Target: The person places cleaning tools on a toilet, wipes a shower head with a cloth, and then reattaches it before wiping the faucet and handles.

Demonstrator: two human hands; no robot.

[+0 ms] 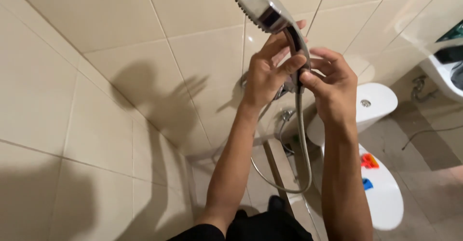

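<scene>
- I see the chrome handheld shower head with a round grey spray face raised at 12 o'clock in the view, its handle angled down toward both hands.
- My left hand wraps the lower handle from the 9 o'clock side; its grip is pressed around the handle, thumb laid across the front.
- My right hand meets the same handle from the 3 o'clock side; its grip pinches the handle base where the hose joins, thumb and forefinger closed on it.
- The flexible silver metal hose hangs from the handle base, loops at 6 o'clock between my forearms and rises back toward the chrome wall fitting.
- The white ceramic toilet stands at 4 o'clock, lid down, with a small orange piece and a small blue piece on the lid.
- Beige glazed wall tiles fill the 9 to 12 o'clock area, carrying shadows of my arms.
</scene>
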